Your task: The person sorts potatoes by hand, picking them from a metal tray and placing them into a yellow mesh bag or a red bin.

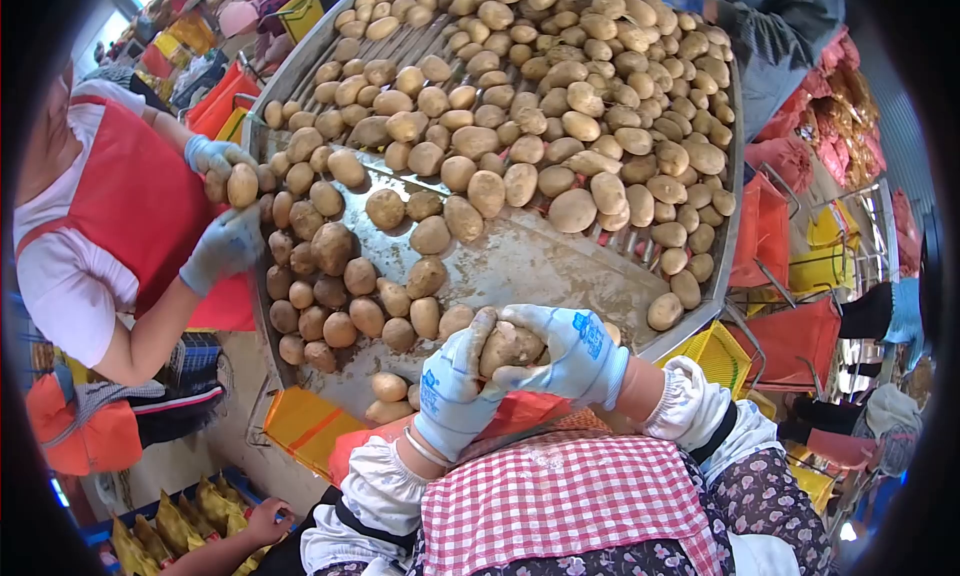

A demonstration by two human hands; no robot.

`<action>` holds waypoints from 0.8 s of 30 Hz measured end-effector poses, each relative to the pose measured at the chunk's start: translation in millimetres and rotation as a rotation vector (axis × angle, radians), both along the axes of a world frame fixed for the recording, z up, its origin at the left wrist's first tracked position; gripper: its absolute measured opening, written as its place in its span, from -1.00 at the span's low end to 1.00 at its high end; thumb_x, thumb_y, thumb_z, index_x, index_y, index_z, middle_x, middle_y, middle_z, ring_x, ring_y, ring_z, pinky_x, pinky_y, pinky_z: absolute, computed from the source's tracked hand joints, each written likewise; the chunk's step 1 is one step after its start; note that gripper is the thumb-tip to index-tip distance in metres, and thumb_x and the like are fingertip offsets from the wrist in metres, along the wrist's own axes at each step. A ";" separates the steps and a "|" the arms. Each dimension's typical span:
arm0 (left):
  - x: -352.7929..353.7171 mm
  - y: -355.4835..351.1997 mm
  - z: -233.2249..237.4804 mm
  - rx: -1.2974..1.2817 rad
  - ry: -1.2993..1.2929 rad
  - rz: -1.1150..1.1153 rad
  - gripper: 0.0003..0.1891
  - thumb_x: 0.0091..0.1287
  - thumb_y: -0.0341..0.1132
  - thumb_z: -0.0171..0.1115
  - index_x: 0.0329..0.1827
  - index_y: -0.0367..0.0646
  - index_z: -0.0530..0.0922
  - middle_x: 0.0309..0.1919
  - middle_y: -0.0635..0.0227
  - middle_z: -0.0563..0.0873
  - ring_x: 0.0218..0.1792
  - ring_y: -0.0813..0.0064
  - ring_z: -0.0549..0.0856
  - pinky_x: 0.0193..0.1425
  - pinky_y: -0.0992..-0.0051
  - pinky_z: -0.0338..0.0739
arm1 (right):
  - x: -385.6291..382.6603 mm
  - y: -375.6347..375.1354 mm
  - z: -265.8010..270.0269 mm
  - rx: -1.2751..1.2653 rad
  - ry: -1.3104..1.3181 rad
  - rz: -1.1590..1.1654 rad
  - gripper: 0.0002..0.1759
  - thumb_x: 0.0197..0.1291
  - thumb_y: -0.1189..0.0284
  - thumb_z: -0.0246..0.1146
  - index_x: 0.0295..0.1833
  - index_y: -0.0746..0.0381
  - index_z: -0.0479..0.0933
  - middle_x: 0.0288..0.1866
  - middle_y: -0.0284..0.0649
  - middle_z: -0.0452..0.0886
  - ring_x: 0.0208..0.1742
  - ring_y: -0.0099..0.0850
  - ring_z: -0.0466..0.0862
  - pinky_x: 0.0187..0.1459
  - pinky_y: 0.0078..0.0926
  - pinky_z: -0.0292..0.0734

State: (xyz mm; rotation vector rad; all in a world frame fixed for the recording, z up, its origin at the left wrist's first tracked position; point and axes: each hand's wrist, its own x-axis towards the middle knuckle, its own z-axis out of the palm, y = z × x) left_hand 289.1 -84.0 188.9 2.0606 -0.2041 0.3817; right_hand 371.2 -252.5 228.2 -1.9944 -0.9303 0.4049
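Observation:
A large, dirt-marked potato (508, 349) is held between my two hands at the near edge of the metal sorting table (560, 261). My left hand (455, 381), in a light blue glove, grips it from the left. From the right, my right hand (565, 351), gloved the same way, closes on the same potato. Just beyond my hands lie loose potatoes, among them one (426, 276) on the wet metal. A couple of small potatoes (388, 386) rest beside my left wrist.
A big heap of potatoes (600, 96) covers the far side of the table. At the left, a co-worker in a red apron (150, 186) holds a potato (242, 186) in gloved hands. Orange and yellow baskets (790, 346) stand at the right; another yellow-orange one (305, 426) hangs near left.

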 end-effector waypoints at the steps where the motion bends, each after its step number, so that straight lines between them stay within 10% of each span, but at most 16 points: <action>1: 2.4 -4.4 2.6 0.064 -0.031 0.014 -0.30 0.14 -0.24 0.41 0.32 -0.35 0.37 -0.04 0.00 0.66 -0.07 0.01 0.69 0.01 0.26 0.59 | -0.8 -3.6 1.2 -0.020 -0.072 -0.034 -0.43 0.18 0.17 0.36 0.20 0.27 0.46 -0.11 -0.09 0.70 -0.09 -0.31 0.72 -0.07 -0.39 0.59; 3: 5.3 -12.3 -2.6 0.079 -0.068 0.022 -0.29 0.11 -0.19 0.44 0.28 -0.38 0.40 -0.05 0.01 0.67 -0.09 0.02 0.69 -0.01 0.26 0.60 | -4.4 -10.4 -5.3 -0.041 -0.145 -0.083 -0.50 0.23 0.16 0.31 0.14 0.27 0.50 -0.15 -0.10 0.70 -0.14 -0.33 0.73 -0.12 -0.40 0.59; 6: 10.1 -27.8 -0.2 0.165 -0.063 0.015 -0.28 0.04 -0.24 0.52 0.27 -0.32 0.44 -0.05 0.05 0.66 -0.07 0.10 0.69 0.01 0.32 0.59 | -6.4 -20.6 -30.3 0.243 0.461 -0.353 -0.63 0.44 0.28 0.02 -0.02 0.37 0.56 -0.17 -0.29 0.67 -0.20 -0.56 0.61 -0.13 -0.55 0.55; 13: 13.5 -43.3 -12.8 0.119 -0.039 0.028 -0.26 0.02 -0.25 0.52 0.28 -0.28 0.41 -0.09 0.06 0.65 -0.13 0.06 0.66 -0.05 0.25 0.57 | -4.4 -42.0 -34.6 0.240 0.737 -0.394 -0.65 0.37 0.18 0.14 -0.05 0.28 0.56 -0.30 -0.26 0.66 -0.24 -0.48 0.61 -0.13 -0.50 0.53; 19: 17.4 -55.3 -18.5 0.207 -0.282 0.065 -0.30 0.02 -0.30 0.52 0.23 -0.26 0.39 -0.07 0.05 0.63 -0.09 0.02 0.65 -0.01 0.27 0.56 | -14.7 -37.0 -24.1 0.015 0.016 -0.418 -0.53 0.31 0.14 0.21 0.10 0.32 0.48 -0.31 -0.19 0.69 -0.23 -0.39 0.70 -0.18 -0.40 0.59; 24: 12.2 -63.5 -26.4 -0.387 0.066 0.081 -0.24 0.05 -0.35 0.54 0.30 -0.26 0.30 0.04 0.17 0.59 0.05 0.28 0.62 0.09 0.40 0.56 | -6.1 -48.8 -28.7 0.520 0.894 -0.582 -0.74 0.40 0.33 0.13 0.02 0.29 0.53 -0.20 -0.19 0.70 -0.20 -0.42 0.71 -0.21 -0.49 0.62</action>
